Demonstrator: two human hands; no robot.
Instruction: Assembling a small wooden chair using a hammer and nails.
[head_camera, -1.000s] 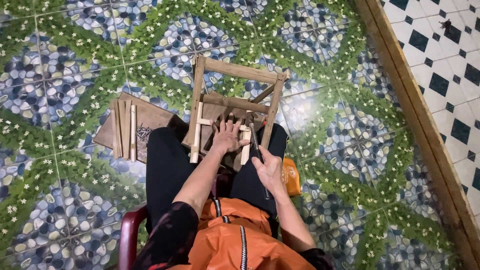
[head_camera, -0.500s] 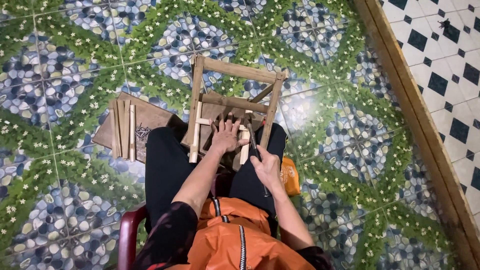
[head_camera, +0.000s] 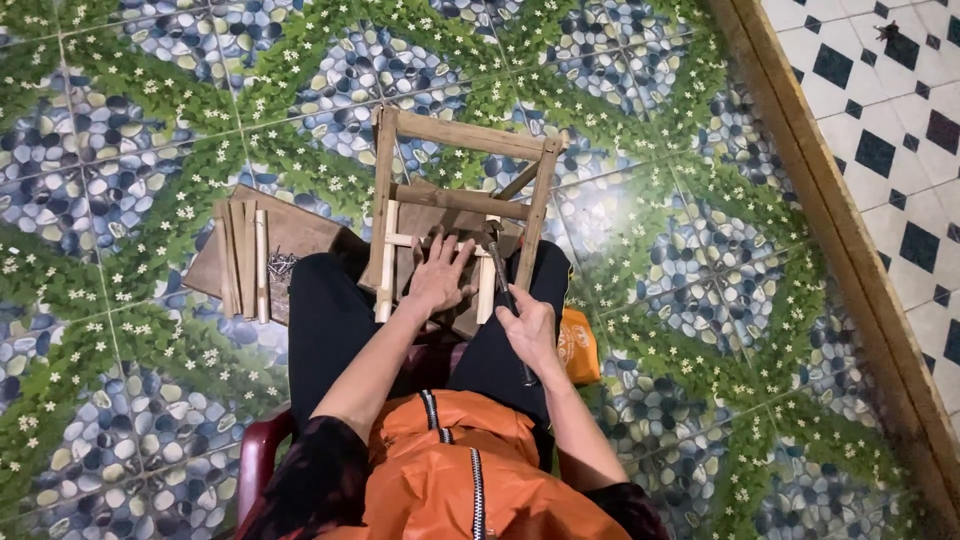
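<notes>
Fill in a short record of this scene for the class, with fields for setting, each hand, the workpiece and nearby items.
Setting: person seated on a red chair over a patterned tile floor
Left hand: spread flat on the wooden frame, fingers on its slats
Right hand: gripping a hammer, head near a slat
Workpiece: small wooden frame resting against the knees
Nearby: loose wooden strips and small nails on a brown board; orange item by the right leg
</notes>
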